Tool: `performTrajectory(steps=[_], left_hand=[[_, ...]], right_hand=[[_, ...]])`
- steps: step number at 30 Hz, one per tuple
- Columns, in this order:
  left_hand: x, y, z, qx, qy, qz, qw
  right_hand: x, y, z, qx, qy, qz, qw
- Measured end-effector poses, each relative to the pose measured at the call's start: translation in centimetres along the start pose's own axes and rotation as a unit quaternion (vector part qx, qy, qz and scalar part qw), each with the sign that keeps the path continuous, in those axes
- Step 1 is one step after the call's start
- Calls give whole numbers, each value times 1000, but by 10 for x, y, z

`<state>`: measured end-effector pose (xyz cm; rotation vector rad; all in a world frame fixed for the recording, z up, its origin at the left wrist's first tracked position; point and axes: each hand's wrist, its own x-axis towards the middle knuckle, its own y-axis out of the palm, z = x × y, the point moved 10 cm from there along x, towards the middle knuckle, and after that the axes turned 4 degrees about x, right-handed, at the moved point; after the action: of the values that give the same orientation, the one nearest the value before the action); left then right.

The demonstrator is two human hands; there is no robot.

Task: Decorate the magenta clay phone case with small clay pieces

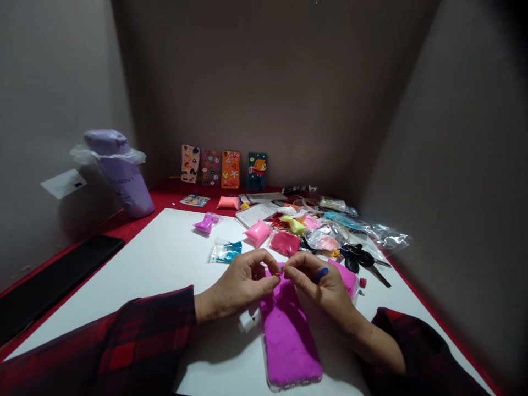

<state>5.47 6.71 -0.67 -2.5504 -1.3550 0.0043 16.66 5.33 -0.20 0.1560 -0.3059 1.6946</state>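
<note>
My left hand and my right hand meet fingertip to fingertip above a phone case covered in magenta clay lying on the white board. Both pinch a tiny reddish-pink clay piece between them. My right hand also holds a small blue tool against its fingers. A pink clay slab lies just behind my right hand.
Bags of coloured clay and plastic wrappers crowd the board's far right, with black scissors. Several decorated phone cases lean on the back wall. A lilac bottle stands far left, a black flat object beside the board.
</note>
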Motion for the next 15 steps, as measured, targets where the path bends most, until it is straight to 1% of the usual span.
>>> performTrajectory(steps=[3,8,15], left_hand=[[1,2,4,-4,-11,7,1000],[3,3,1,-31,13,10,999],[2,4,2,-67,7,22,997]], right_hand=[[0,1,0,0,1,4,1000],[-1,1,0,-5,3,-2,1000],[1,-2,2,-16,1,-15,1000]])
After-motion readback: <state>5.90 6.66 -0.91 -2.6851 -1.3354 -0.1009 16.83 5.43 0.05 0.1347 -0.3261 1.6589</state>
